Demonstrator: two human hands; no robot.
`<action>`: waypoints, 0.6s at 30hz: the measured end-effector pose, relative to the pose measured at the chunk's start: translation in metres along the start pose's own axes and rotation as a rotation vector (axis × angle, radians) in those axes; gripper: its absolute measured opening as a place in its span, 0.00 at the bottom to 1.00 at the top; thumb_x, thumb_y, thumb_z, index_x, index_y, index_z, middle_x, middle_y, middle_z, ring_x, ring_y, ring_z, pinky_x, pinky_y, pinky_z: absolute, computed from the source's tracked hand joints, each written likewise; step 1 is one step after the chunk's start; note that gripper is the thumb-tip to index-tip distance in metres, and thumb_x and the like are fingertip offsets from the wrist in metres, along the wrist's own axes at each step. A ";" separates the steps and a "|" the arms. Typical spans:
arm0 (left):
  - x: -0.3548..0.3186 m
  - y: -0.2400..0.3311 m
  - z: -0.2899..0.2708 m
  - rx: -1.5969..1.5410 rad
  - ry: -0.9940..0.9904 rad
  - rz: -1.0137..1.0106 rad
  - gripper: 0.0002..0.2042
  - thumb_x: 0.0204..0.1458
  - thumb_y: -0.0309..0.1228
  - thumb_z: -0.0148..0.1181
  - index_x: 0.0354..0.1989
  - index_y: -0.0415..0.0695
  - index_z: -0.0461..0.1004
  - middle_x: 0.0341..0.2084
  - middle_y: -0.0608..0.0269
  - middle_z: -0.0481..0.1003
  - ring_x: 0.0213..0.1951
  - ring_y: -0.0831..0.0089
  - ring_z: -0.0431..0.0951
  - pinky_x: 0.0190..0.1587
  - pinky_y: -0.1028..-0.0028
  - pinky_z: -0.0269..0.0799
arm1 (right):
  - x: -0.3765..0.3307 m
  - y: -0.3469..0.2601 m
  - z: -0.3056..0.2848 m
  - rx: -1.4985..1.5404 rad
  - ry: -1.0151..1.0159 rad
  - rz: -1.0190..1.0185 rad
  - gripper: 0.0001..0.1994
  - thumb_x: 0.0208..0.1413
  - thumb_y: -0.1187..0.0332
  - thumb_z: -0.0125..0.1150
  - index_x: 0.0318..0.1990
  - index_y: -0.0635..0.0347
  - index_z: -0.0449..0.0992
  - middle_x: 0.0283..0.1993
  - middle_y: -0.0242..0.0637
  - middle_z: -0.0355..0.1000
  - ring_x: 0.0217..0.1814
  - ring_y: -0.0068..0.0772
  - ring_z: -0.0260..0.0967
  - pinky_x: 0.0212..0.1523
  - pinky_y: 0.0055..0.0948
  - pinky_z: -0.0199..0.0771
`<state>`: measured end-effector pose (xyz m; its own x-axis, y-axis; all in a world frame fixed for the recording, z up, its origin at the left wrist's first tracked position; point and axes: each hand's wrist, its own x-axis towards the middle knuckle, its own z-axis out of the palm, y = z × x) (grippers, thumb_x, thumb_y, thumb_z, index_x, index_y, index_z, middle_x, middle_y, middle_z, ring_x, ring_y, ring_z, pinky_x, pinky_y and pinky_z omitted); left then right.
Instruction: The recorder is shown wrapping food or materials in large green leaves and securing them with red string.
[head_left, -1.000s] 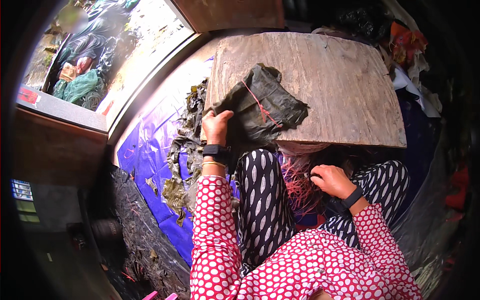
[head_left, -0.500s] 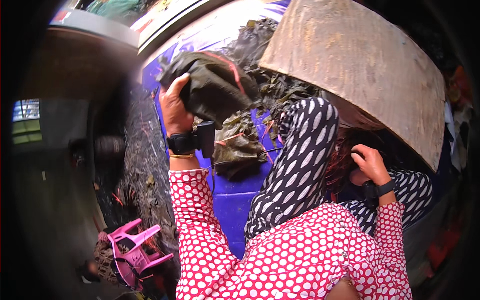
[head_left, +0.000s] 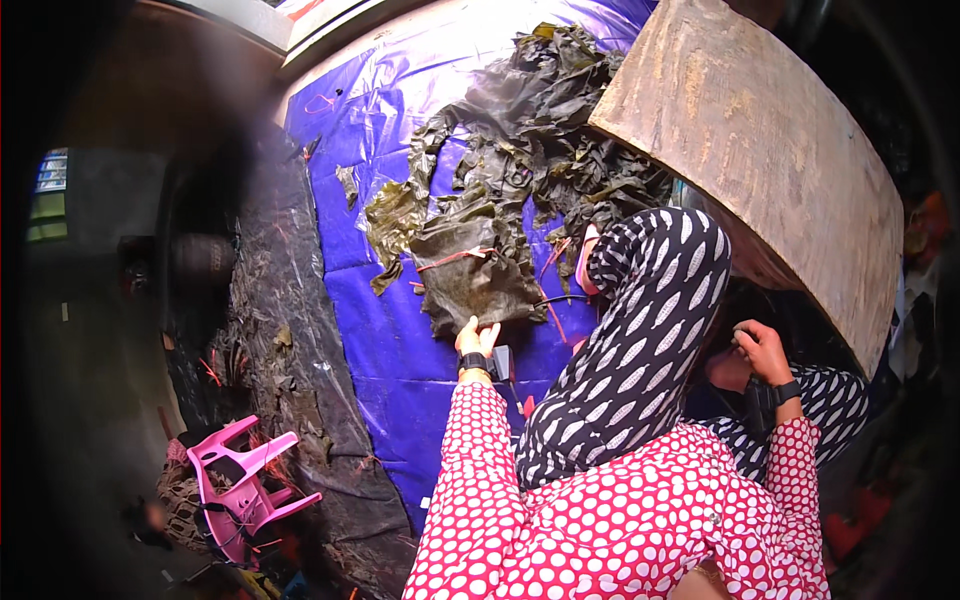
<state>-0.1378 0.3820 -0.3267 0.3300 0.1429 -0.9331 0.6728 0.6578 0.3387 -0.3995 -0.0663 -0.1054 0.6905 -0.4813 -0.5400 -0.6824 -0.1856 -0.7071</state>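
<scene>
The person's left hand (head_left: 478, 340) has its visible digits parted in a loose spread at the near edge of a flat, dark olive-green bundle of large leaves (head_left: 485, 290); nothing shows pinched between them, though whether the tips press on it or barely clear it cannot be told. A thin pink tie (head_left: 455, 258) crosses that bundle, which lies at 12 o'clock from the hand. A second ago the bundle was on the board, half a second ago it was up in this hand, and now it lies low over the tarp; judged from that, its transfer looks all but done. The right hand (head_left: 765, 352), at 3 o'clock, is curled with fingertips drawn in by the lap, and whether they grip anything is unclear. Farther out, a heap of crumpled dark leaves (head_left: 570, 120) spreads at 1 o'clock, with a pale olive leaf piece (head_left: 398, 215) at 11, all on a shiny blue-purple plastic tarp (head_left: 370, 330). The worn, pale brown wooden board (head_left: 760, 150) stands at 2 o'clock, black plastic sheeting (head_left: 290, 300) at 9, and a tipped pink plastic stool (head_left: 225, 490) at 8.
</scene>
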 end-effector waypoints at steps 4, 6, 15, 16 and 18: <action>-0.008 0.003 0.023 0.160 -0.083 0.155 0.19 0.52 0.21 0.56 0.51 0.37 0.57 0.48 0.44 0.64 0.53 0.42 0.66 0.41 0.48 0.78 | 0.000 0.008 -0.005 0.065 0.018 0.116 0.08 0.55 0.70 0.54 0.38 0.64 0.75 0.26 0.31 0.72 0.24 0.18 0.67 0.24 0.18 0.65; -0.007 0.011 0.031 0.131 -0.080 0.159 0.18 0.52 0.21 0.55 0.49 0.37 0.57 0.47 0.45 0.65 0.51 0.42 0.68 0.40 0.47 0.78 | 0.002 0.006 -0.003 0.078 0.012 0.125 0.08 0.55 0.70 0.54 0.38 0.65 0.75 0.26 0.31 0.72 0.23 0.18 0.68 0.23 0.18 0.64; -0.011 -0.003 0.011 0.368 0.148 0.091 0.12 0.55 0.27 0.51 0.46 0.37 0.64 0.36 0.47 0.73 0.35 0.45 0.79 0.30 0.48 0.79 | 0.000 -0.002 -0.001 0.109 0.020 0.136 0.08 0.55 0.69 0.54 0.38 0.64 0.75 0.26 0.31 0.72 0.23 0.18 0.67 0.24 0.19 0.65; -0.013 0.002 0.004 0.426 0.140 0.057 0.13 0.55 0.29 0.53 0.46 0.38 0.66 0.37 0.48 0.74 0.35 0.46 0.79 0.30 0.50 0.79 | 0.001 0.000 0.000 0.108 0.011 0.108 0.08 0.55 0.69 0.54 0.37 0.64 0.76 0.26 0.31 0.72 0.23 0.19 0.67 0.24 0.19 0.65; -0.024 0.007 0.006 0.571 0.099 0.007 0.13 0.54 0.32 0.55 0.45 0.40 0.68 0.38 0.51 0.74 0.34 0.50 0.79 0.29 0.54 0.79 | 0.002 -0.002 0.002 0.053 0.008 0.046 0.08 0.54 0.69 0.55 0.36 0.64 0.76 0.25 0.30 0.71 0.24 0.19 0.67 0.26 0.20 0.67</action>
<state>-0.1370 0.3785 -0.3009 0.2902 0.2326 -0.9283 0.9306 0.1574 0.3304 -0.3960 -0.0651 -0.1057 0.6564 -0.4952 -0.5692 -0.6997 -0.1174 -0.7047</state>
